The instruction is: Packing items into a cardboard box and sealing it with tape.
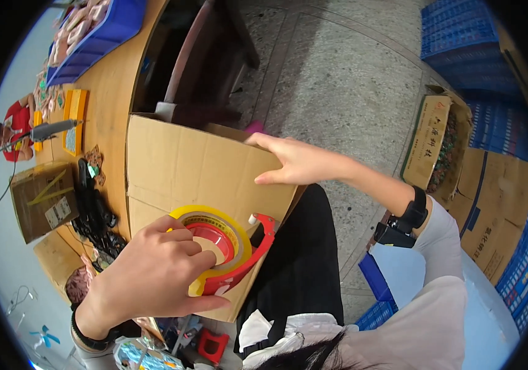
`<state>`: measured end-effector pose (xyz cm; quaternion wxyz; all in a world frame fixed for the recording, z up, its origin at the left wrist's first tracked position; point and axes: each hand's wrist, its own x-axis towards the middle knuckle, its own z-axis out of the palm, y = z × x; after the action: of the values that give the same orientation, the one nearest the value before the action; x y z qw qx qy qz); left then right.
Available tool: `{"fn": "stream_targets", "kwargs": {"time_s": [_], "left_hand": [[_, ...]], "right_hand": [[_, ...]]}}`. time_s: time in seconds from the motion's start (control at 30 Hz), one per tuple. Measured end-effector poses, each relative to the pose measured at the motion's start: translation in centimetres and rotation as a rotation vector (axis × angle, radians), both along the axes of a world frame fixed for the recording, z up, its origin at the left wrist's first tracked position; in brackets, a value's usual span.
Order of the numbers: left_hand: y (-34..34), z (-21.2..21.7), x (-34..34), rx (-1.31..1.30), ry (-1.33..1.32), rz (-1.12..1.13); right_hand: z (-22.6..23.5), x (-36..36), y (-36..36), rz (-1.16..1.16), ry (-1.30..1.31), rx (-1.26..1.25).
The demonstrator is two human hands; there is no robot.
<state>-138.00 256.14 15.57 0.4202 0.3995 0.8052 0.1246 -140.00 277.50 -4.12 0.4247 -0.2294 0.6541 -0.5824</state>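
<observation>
My left hand is closed around a red tape dispenser carrying a wide roll of yellow-edged tape. Its fingers curl over the roll's rim, and the dispenser is just above a cardboard box. That box lies tilted in front of me, partly against the wooden table and above my lap. My right hand grips the box's far right edge, thumb on the broad face and fingertips over the edge, partly hidden. Whether any tape is stuck to the box, I cannot tell.
On the table at left are a blue bin of pale parts, yellow trays, a brown carton and dark cables. A person in red sits beyond. Right: an open carton of small parts and stacked blue crates.
</observation>
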Motion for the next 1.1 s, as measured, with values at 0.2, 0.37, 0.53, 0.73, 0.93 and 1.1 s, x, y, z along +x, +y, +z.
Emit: {"fn": "stream_targets", "kwargs": {"time_s": [0.2,0.37,0.53,0.73,0.93,1.1], "left_hand": [[0.7,-0.6,0.4,-0.038,0.019,0.026],[-0.4,-0.4,0.6,-0.039,0.027,0.058],[-2.5,-0.5,0.4,-0.173,0.009,0.084],[-4.4,-2.5,0.3,-0.162,-0.015,0.186],[-5.4,-2.4,0.7,-0.113,-0.009,0.203],[-5.2,-1.7,0.1,-0.118,0.033,0.156]], "right_hand": [[0.4,1.6,1.8,0.082,0.364,-0.047],[0.9,2.0,2.8,0.209,0.536,-0.065],[1.9,1.5,2.2,0.409,0.653,0.021],[-0.1,3.2,1.7,0.368,0.634,-0.055],[-1.3,3.4,1.2,0.199,0.38,-0.185],[-2.8,3.0,0.7,0.065,0.387,-0.142]]}}
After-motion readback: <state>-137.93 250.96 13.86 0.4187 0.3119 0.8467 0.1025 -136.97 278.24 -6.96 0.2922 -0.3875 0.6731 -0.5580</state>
